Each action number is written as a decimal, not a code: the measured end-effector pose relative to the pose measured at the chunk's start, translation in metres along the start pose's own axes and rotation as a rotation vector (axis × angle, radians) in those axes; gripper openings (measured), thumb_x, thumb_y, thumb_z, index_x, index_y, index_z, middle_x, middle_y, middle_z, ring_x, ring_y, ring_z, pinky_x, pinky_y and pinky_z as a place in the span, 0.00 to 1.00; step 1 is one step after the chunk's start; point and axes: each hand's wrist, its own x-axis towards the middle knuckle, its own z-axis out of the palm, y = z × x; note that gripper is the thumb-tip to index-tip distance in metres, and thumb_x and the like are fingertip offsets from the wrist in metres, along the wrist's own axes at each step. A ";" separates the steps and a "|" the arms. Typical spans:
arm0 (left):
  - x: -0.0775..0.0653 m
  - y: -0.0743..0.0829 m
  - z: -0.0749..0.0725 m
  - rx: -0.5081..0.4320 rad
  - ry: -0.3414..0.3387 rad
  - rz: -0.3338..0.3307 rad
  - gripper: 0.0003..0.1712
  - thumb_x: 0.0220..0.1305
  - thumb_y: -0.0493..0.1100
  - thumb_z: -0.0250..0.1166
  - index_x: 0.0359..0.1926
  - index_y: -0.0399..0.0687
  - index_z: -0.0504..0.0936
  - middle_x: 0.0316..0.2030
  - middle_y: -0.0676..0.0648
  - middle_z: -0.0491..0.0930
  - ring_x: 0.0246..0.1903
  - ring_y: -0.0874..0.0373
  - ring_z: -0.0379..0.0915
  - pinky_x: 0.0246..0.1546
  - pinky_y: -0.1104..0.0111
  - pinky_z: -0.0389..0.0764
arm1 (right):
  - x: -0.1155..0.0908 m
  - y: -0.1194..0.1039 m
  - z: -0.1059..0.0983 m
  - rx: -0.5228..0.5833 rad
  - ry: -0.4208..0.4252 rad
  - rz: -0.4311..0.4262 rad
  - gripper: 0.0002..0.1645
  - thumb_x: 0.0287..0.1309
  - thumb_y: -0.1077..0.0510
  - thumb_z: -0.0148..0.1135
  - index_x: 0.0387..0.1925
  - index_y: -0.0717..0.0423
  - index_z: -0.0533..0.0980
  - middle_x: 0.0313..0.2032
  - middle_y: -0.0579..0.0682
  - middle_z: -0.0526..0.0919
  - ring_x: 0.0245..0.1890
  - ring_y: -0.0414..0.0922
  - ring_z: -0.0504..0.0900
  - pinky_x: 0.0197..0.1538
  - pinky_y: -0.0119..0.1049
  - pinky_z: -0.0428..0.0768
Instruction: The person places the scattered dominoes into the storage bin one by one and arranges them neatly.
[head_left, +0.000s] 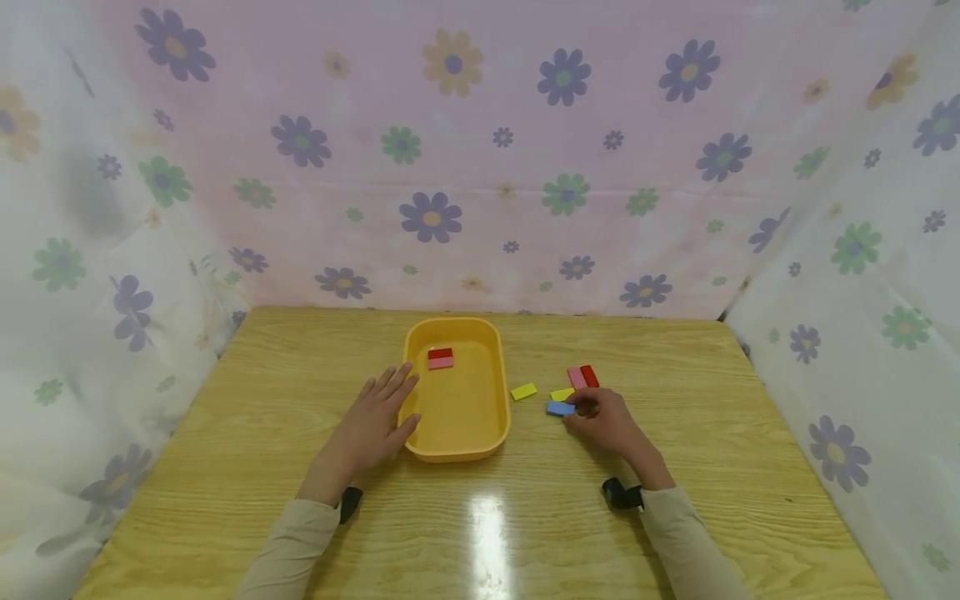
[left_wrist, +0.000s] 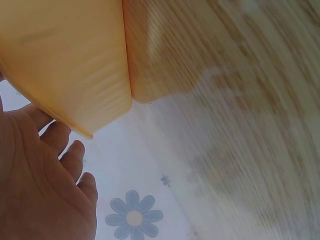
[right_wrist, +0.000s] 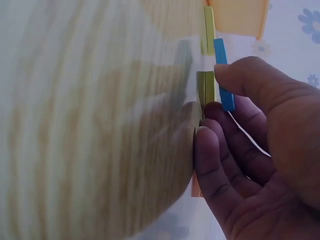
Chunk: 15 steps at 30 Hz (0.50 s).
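Observation:
My right hand (head_left: 606,423) pinches a blue rectangular block (head_left: 560,408) between thumb and fingers; in the right wrist view the blue block (right_wrist: 224,75) is held just off the tabletop. Close beneath it lies a yellow block (head_left: 562,394), partly covered in the head view. My left hand (head_left: 370,423) rests on the left rim of a yellow-orange plastic tub (head_left: 457,457), its fingers spread and fairly straight. The left wrist view shows the fingertips at the rim of the tub (left_wrist: 75,65). Inside the tub lie a red block (head_left: 440,354) and a pink block (head_left: 440,363), side by side.
Another yellow block (head_left: 524,392) lies on the wooden table (head_left: 300,350) just right of the tub. Beyond my right hand are a pink block (head_left: 577,377) and a red block (head_left: 590,376), next to each other. Flowered sheets (head_left: 510,167) enclose the table's back and sides.

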 end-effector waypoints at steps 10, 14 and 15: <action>-0.001 -0.001 0.001 0.001 -0.005 0.000 0.35 0.67 0.55 0.52 0.70 0.43 0.58 0.71 0.44 0.50 0.70 0.43 0.44 0.66 0.45 0.47 | -0.006 -0.005 -0.004 0.166 0.035 0.110 0.15 0.50 0.64 0.67 0.42 0.61 0.79 0.41 0.57 0.82 0.38 0.47 0.82 0.42 0.37 0.82; -0.001 -0.002 0.001 -0.004 -0.006 0.002 0.35 0.68 0.55 0.51 0.70 0.44 0.58 0.71 0.45 0.50 0.70 0.43 0.44 0.67 0.46 0.47 | -0.007 -0.006 -0.003 0.242 0.043 0.152 0.17 0.49 0.64 0.68 0.43 0.64 0.79 0.43 0.60 0.82 0.39 0.47 0.82 0.42 0.33 0.81; -0.001 -0.002 0.001 -0.003 -0.004 0.003 0.35 0.68 0.55 0.51 0.70 0.44 0.57 0.71 0.45 0.50 0.70 0.43 0.44 0.67 0.46 0.47 | -0.008 -0.007 -0.003 0.271 0.045 0.158 0.17 0.48 0.65 0.68 0.43 0.65 0.79 0.43 0.61 0.81 0.40 0.47 0.82 0.42 0.32 0.81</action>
